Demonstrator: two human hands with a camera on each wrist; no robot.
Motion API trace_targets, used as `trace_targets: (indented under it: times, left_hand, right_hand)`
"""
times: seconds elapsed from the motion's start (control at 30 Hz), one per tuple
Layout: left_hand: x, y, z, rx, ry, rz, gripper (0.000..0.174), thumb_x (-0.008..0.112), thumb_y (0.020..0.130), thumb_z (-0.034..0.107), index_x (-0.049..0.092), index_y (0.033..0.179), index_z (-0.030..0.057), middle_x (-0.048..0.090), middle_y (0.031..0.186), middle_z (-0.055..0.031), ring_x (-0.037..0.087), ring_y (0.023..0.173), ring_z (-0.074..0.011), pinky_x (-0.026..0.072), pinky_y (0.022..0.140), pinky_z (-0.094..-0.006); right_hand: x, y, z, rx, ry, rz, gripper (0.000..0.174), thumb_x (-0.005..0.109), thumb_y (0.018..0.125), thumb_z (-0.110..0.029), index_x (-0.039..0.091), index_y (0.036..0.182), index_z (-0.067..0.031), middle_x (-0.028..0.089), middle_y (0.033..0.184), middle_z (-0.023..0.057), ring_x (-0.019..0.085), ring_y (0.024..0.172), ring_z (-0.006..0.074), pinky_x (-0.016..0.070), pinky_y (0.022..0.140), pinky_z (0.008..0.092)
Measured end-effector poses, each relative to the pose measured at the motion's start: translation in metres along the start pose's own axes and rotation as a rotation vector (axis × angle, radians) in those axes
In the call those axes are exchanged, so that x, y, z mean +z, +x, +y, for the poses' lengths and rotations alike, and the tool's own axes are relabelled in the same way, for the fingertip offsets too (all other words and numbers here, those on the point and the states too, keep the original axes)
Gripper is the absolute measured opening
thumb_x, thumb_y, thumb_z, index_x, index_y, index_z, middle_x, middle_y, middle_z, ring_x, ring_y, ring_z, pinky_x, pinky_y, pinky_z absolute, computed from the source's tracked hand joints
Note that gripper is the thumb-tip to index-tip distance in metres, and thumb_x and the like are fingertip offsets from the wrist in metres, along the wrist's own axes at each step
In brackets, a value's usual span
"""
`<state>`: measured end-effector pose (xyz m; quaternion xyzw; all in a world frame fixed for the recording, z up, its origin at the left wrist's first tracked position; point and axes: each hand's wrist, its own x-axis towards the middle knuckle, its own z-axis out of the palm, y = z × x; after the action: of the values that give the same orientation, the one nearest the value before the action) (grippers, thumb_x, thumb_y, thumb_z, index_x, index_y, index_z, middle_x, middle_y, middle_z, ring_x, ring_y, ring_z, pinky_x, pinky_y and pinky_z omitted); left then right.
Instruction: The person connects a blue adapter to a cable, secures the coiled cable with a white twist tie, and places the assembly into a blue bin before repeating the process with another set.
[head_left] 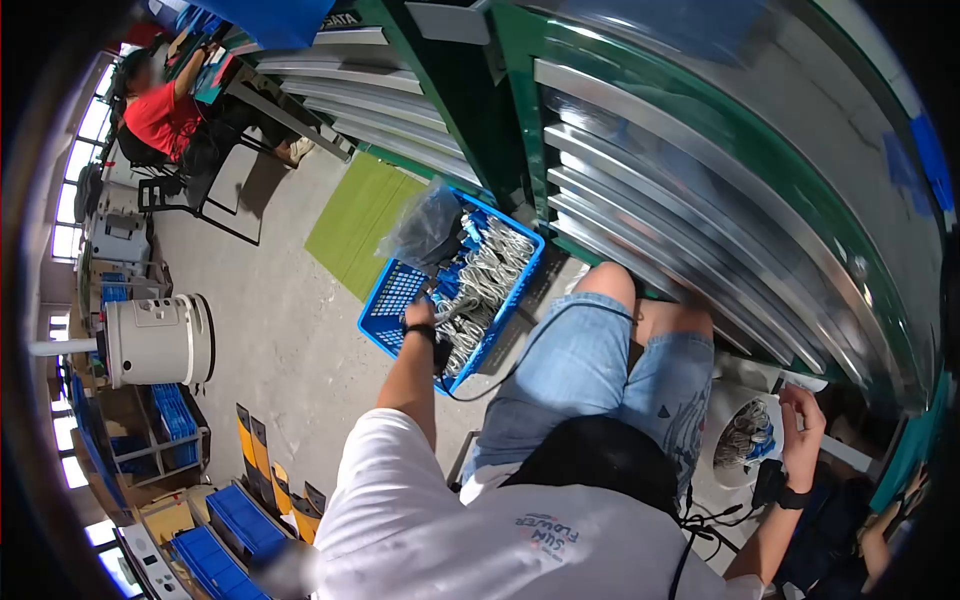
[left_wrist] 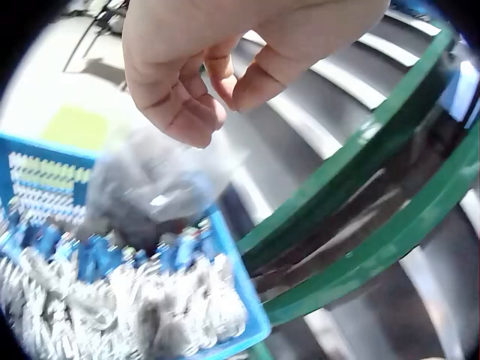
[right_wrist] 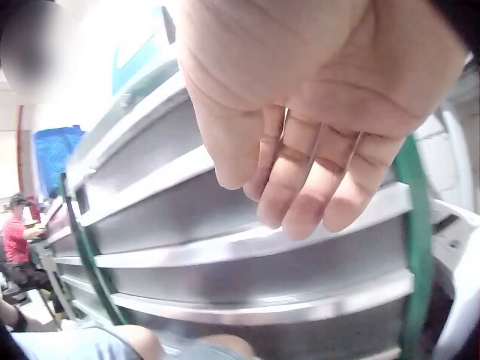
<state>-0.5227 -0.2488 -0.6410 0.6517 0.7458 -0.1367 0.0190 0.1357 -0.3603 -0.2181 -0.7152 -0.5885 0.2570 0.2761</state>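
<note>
My left hand (head_left: pixel 420 312) is over the near left part of a blue plastic basket (head_left: pixel 395 292). Bundled pale cables (head_left: pixel 495 262) with blue ends fill much of the basket, and a crumpled clear plastic bag (head_left: pixel 425 225) lies at its far end. In the left wrist view the fingers of that hand (left_wrist: pixel 225 67) bend loosely with nothing between them. My right hand (head_left: pixel 800 432) is raised beside a white round container (head_left: pixel 712 440) holding more cable bundles (head_left: pixel 748 432). Its fingers (right_wrist: pixel 283 202) hang relaxed in the right wrist view, and the palm holds nothing.
Green-framed metal racks (head_left: pixel 640 190) stand close in front of my knees. A green mat (head_left: pixel 350 230) lies beyond the basket. Further left, a person in red (head_left: pixel 165 125) sits at a bench. A white barrel-shaped machine (head_left: pixel 160 340) and blue bins (head_left: pixel 245 520) are at left. A black cord (head_left: pixel 500 385) crosses my lap.
</note>
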Motion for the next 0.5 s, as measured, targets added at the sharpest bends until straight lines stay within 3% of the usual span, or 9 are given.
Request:
trace_targets:
  times: [0.03, 0.07, 0.1, 0.17, 0.23, 0.37, 0.4, 0.43, 0.5]
  left_hand:
    - [0.027, -0.01, -0.006, -0.114, -0.157, -0.249, 0.026, 0.049, 0.081, 0.022, 0.067, 0.082, 0.0031, 0.065, 0.086, -0.0209, 0.063, 0.08, -0.0353, 0.0488, 0.066, -0.0447]
    - [0.071, -0.023, -0.007, -0.521, -0.457, -0.268, 0.031, 0.048, 0.082, 0.026, 0.067, 0.087, 0.0025, 0.064, 0.094, -0.0226, 0.062, 0.09, -0.0342, 0.0488, 0.07, -0.0434]
    - [0.092, -0.027, -0.013, -0.32, -0.389, -0.408, 0.034, 0.05, 0.083, 0.031, 0.064, 0.086, -0.0001, 0.065, 0.087, -0.0197, 0.063, 0.08, -0.0346, 0.0479, 0.067, -0.0429]
    - [0.05, -0.049, 0.036, -1.065, -1.539, -0.175, 0.035, 0.053, 0.084, 0.032, 0.057, 0.101, 0.0021, 0.06, 0.078, -0.014, 0.059, 0.073, -0.0311, 0.0456, 0.065, -0.0421]
    - [0.081, -0.044, 0.027, -0.952, -2.003, -0.511, 0.038, 0.058, 0.083, 0.022, 0.047, 0.116, 0.0089, 0.053, 0.076, -0.0099, 0.053, 0.071, -0.0255, 0.0441, 0.064, -0.0413]
    - [0.079, -0.026, 0.041, -0.418, -1.456, -0.547, 0.044, 0.064, 0.072, -0.001, 0.047, 0.111, 0.0077, 0.05, 0.101, -0.0069, 0.057, 0.084, -0.0223, 0.0504, 0.071, -0.0379]
    - [0.013, -0.009, 0.052, -1.217, -2.0, -0.573, 0.043, 0.065, 0.072, -0.002, 0.049, 0.11, 0.0067, 0.046, 0.11, -0.0067, 0.059, 0.085, -0.0205, 0.0508, 0.07, -0.0348]
    - [0.068, -0.011, 0.046, -0.75, -1.678, -0.516, 0.04, 0.065, 0.075, 0.007, 0.052, 0.112, 0.0093, 0.053, 0.104, -0.0059, 0.06, 0.079, -0.0204, 0.0501, 0.07, -0.035]
    - [0.119, -0.011, 0.04, -0.714, -1.526, -0.341, 0.042, 0.062, 0.074, 0.007, 0.049, 0.114, 0.0035, 0.054, 0.106, -0.0127, 0.054, 0.09, -0.0296, 0.0443, 0.077, -0.0503]
  right_hand:
    - [0.007, 0.011, -0.025, 0.001, -0.008, -0.007, 0.025, 0.054, 0.077, 0.01, 0.058, 0.101, 0.0038, 0.059, 0.085, 0.0075, 0.056, 0.079, 0.0158, 0.0429, 0.076, 0.0259]
    - [0.014, 0.021, -0.047, -0.082, -0.047, -0.039, 0.025, 0.055, 0.075, 0.01, 0.059, 0.098, 0.0037, 0.06, 0.085, 0.0097, 0.057, 0.078, 0.0188, 0.0436, 0.074, 0.0269]
    - [0.022, 0.029, -0.066, -0.163, -0.086, -0.073, 0.024, 0.055, 0.073, 0.011, 0.059, 0.096, 0.0035, 0.06, 0.085, 0.0119, 0.059, 0.077, 0.0217, 0.0444, 0.073, 0.0279]
    - [0.036, 0.043, -0.091, -0.2, -0.132, -0.105, 0.023, 0.056, 0.069, 0.011, 0.06, 0.091, 0.0038, 0.061, 0.083, 0.0136, 0.059, 0.074, 0.0256, 0.0453, 0.068, 0.0304]
    - [0.048, 0.056, -0.108, -0.286, -0.206, -0.206, 0.024, 0.057, 0.067, 0.01, 0.06, 0.089, 0.0039, 0.06, 0.082, 0.0138, 0.058, 0.072, 0.0269, 0.0448, 0.065, 0.0318]
    - [0.067, 0.078, -0.129, -0.362, -0.265, -0.262, 0.022, 0.058, 0.066, 0.007, 0.059, 0.087, 0.0041, 0.06, 0.081, 0.0145, 0.057, 0.07, 0.0293, 0.0446, 0.063, 0.0336]
    - [0.068, 0.081, -0.135, -0.325, -0.274, -0.303, 0.021, 0.056, 0.07, 0.006, 0.059, 0.091, 0.0036, 0.061, 0.082, 0.0145, 0.059, 0.075, 0.0287, 0.0451, 0.068, 0.0327]
    - [0.069, 0.083, -0.139, -0.318, -0.28, -0.302, 0.021, 0.056, 0.07, 0.006, 0.059, 0.091, 0.0036, 0.061, 0.082, 0.0145, 0.059, 0.075, 0.0287, 0.0451, 0.068, 0.0327]
    - [0.07, 0.087, -0.143, -0.344, -0.29, -0.296, 0.021, 0.056, 0.069, 0.006, 0.06, 0.09, 0.0038, 0.061, 0.082, 0.0149, 0.059, 0.074, 0.0291, 0.0451, 0.067, 0.0329]
